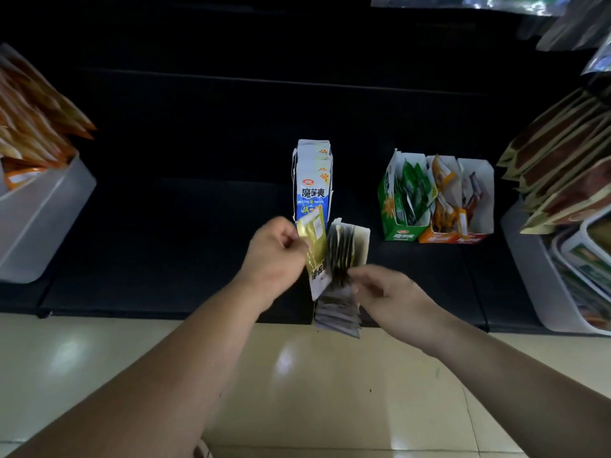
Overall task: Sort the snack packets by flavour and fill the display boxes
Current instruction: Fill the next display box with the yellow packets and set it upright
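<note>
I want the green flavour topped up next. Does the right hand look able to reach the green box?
Probably yes: the green box stands just beyond the right hand, with only bare shelf between them.

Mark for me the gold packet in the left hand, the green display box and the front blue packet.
gold packet [316,249]: head view, on its gold middle.
green display box [402,236]: head view, on its front panel.
front blue packet [313,193]: head view, on its printed face.
</note>
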`<state>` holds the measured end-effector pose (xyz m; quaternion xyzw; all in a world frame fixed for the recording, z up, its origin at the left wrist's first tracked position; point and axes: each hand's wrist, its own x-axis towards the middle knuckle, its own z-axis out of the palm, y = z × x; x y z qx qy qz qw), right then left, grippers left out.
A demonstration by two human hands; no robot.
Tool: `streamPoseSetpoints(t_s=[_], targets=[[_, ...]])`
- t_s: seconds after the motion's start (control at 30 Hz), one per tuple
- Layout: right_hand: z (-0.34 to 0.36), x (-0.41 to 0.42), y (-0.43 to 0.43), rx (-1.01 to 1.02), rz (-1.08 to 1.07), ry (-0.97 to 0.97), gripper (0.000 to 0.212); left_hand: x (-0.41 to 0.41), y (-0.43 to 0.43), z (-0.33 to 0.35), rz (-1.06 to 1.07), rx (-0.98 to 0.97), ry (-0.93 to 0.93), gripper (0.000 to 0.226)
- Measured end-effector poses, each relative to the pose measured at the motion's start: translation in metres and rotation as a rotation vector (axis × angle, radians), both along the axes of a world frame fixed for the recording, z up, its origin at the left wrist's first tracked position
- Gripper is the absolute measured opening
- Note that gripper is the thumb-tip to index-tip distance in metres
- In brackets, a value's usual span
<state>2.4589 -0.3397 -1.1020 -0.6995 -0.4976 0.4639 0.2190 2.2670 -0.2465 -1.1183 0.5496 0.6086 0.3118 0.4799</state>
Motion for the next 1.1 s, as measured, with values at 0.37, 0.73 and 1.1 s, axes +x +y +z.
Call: streamPoseSetpoints(t_s=[0.37,0.73,1.1], targets=[[0.041,-0.016,0.009,0.004,-0.227,0.195,0.010,0.001,-0.011,0.054,0.060,-0.133,-0.436,0.015],[0.060,0.005,0.010,0.345,-0.012,-0.099,0.011,-0.004,-0.010,0.043,0.053,-0.089,-0.191,0.027],[0.065,0.001,0.015,0.251,-0.212,0.440,0.027,-0.002,-0.018,0.041,-0.421,-0.194,-0.142,0.017]])
